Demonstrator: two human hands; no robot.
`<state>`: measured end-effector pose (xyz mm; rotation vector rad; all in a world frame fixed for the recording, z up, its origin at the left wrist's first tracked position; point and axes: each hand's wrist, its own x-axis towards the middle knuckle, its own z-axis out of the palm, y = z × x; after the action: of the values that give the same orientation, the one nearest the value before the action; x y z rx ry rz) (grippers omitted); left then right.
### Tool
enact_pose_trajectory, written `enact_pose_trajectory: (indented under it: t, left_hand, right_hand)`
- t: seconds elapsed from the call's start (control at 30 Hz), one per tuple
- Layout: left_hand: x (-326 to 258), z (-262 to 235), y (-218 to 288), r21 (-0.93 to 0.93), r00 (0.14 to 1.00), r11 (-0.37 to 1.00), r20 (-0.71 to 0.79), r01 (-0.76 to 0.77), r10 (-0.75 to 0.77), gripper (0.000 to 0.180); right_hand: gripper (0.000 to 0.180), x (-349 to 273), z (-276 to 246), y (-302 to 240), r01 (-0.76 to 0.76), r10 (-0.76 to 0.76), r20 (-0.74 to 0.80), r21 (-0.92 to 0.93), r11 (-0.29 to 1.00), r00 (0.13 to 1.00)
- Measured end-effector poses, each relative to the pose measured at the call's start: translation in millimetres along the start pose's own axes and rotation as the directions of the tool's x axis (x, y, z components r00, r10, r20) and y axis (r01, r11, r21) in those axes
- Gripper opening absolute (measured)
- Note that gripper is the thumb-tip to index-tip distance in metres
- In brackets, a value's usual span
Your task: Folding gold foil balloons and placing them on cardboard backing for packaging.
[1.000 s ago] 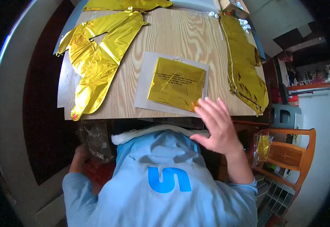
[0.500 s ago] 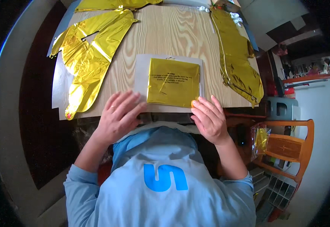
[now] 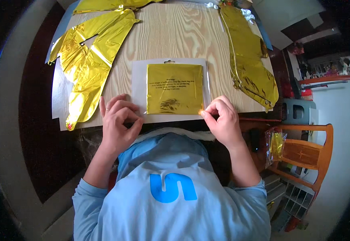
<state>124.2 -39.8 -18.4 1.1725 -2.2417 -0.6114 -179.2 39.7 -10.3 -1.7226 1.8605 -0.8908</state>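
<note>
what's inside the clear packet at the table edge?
Inside the clear packet lies a folded gold foil sheet, flat, with small dark print. The left hand and right hand pinch its lower corners. Anything beneath the foil is covered.

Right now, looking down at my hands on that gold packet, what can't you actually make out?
- Head view: what the right hand pinches at the gold packet's lower right corner; the fingertips cover it.
- Left hand: its grip on the packet's white edge is hidden by curled fingers.
- Gold foil balloon at the far table edge: cut off by the picture's top.
- Table's near edge: partly hidden by the hands.
</note>
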Motion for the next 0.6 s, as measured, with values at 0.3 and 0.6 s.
enact_pose_trajectory:
  t: [0.3,0.6]
  left_hand:
    - [6.5,15.6,35.6,0.187,0.919,0.899,0.101,-0.395,0.382,0.078]
    - [-24.5,16.8,-23.2,0.276,0.845,0.803,0.266,-0.528,0.464,0.055]
  right_hand:
    - [0.049,24.9,-9.0,-21.1,-0.155,0.17,0.095,-0.15,0.977,0.981]
    - [0.031,-8.3,-42.1,-20.5,-0.417,0.462,0.158,-0.251,0.873,0.872]
